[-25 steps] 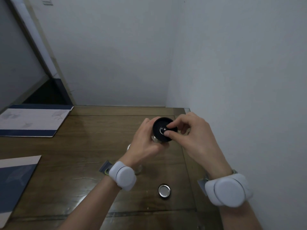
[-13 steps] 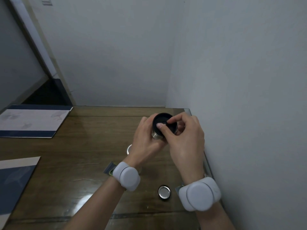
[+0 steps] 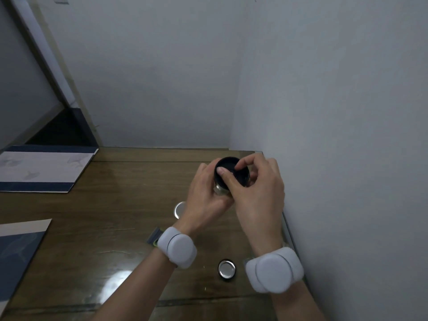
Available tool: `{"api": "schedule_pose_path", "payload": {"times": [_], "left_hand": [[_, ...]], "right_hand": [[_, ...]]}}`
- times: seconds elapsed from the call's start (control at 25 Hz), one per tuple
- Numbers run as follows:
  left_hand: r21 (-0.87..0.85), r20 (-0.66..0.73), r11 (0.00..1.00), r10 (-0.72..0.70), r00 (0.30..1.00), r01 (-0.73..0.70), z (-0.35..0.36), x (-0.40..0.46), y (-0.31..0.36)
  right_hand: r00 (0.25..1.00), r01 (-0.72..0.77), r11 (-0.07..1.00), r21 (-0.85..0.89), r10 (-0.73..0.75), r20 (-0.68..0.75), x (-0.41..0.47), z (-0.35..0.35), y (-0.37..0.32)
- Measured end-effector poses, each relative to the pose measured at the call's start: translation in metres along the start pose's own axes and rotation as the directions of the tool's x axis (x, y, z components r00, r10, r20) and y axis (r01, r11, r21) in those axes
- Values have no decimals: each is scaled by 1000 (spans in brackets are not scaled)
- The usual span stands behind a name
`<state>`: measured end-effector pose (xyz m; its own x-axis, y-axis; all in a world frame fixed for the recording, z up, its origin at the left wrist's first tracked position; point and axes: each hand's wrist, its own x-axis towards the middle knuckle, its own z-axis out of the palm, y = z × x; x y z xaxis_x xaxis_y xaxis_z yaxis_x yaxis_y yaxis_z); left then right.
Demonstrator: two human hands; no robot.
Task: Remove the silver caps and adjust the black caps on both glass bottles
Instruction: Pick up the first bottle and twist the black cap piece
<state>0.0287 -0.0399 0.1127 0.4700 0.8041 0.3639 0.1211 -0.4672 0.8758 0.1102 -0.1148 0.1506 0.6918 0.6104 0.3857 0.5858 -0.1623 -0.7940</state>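
My left hand (image 3: 205,195) grips a glass bottle (image 3: 220,190) held up over the table, near the right wall; most of the bottle is hidden by my fingers. My right hand (image 3: 257,193) pinches its black cap (image 3: 232,173) from the right, thumb and forefinger on the rim. A loose silver cap (image 3: 227,268) lies on the table between my wrists. The silver top of a second bottle (image 3: 179,209) shows just left of my left wrist, mostly hidden.
The brown wooden table (image 3: 104,216) meets a white wall on the right. A blue and white folder (image 3: 44,170) lies at the far left, another sheet (image 3: 18,251) at the near left edge. White bands sit on both wrists.
My right hand has turned over the black cap, its wrist swinging left and closer to me. The left hand keeps the bottle in about the same place.
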Motion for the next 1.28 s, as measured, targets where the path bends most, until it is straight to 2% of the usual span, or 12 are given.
{"api": "schedule_pose_path", "payload": {"times": [0.2,0.36,0.52,0.76,0.96,1.12,1.28], "left_hand": [[57,48,998,21,999,-24,-5,4,-3],[79,111,996,32,993,-41,-5,4,-4],[70,169,997,13,986,-25,-5,2,-1],[80,167,996,18,986,-31,-4,0,-1],[73,121,997,26,992,-35,-3,0,-1],[67,73,998,0,997,-5,-2,-1,1],[23,27,1000,-21,999,21,0,-2,3]], "right_hand": [[938,92,994,-49,-70,338,22,-34,6],[895,138,989,-58,-99,435,32,-45,3],[872,109,993,-42,-75,484,38,-50,5],[877,16,999,35,-31,480,35,-47,12],[901,3,999,51,-25,432,33,-41,12],[934,-30,999,35,16,356,27,-31,10],[975,-39,999,-14,41,220,16,-18,5]]}}
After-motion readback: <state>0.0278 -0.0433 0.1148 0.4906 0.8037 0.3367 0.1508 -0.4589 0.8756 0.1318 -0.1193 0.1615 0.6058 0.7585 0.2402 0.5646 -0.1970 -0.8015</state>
